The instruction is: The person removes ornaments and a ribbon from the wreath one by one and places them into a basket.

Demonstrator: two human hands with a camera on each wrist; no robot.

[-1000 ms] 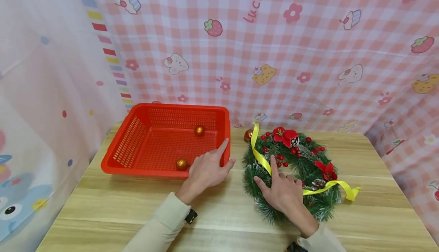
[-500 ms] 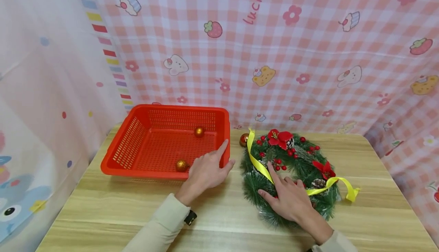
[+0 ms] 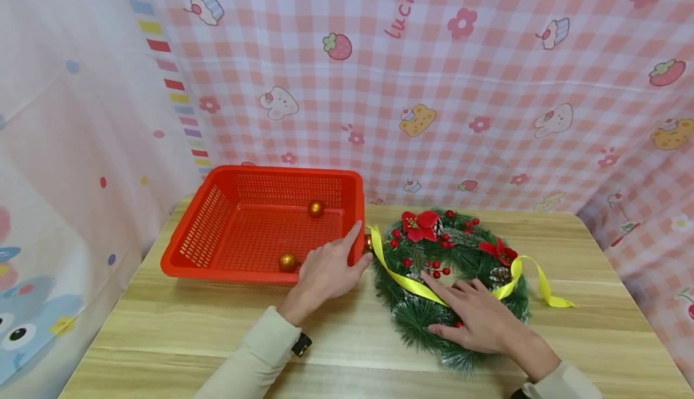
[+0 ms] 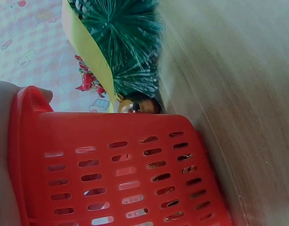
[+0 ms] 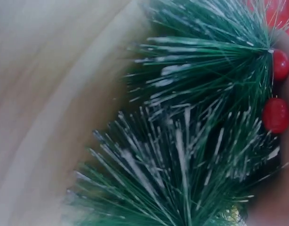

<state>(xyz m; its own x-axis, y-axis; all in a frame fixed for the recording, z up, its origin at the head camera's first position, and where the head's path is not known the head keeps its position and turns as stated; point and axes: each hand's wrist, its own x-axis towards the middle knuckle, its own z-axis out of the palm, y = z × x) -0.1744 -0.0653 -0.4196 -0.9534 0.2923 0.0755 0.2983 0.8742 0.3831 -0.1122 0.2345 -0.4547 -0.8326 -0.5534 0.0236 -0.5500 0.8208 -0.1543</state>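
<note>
In the head view my left hand (image 3: 328,269) rests on the near right corner of a red plastic basket (image 3: 190,266); its index finger lies straight along the rim, and some fingertips are hidden. Two golden Christmas balls, one at the back (image 3: 315,208) and one in front (image 3: 288,261), lie inside. My right hand (image 3: 482,320) holds the front of a green Christmas wreath (image 3: 412,323), with several fingers bent towards its centre and partly hidden. A yellow ribbon (image 3: 398,275) runs under this hand. Red berries (image 5: 276,115) show beside the hand in the right wrist view.
A shiny copper-gold ball (image 4: 137,106) sits between wreath and basket, touching or almost touching the basket wall. Red flowers (image 3: 422,225) and a pine cone (image 3: 500,276) decorate the wreath. Behind the wooden table (image 3: 347,363) hangs a pink checked curtain (image 3: 379,85).
The wreath has turned counterclockwise under my right hand, which moved right and nearer to me. Its ribbon end and the copper-gold ball swung left towards the basket. My left hand and the basket stayed put.
</note>
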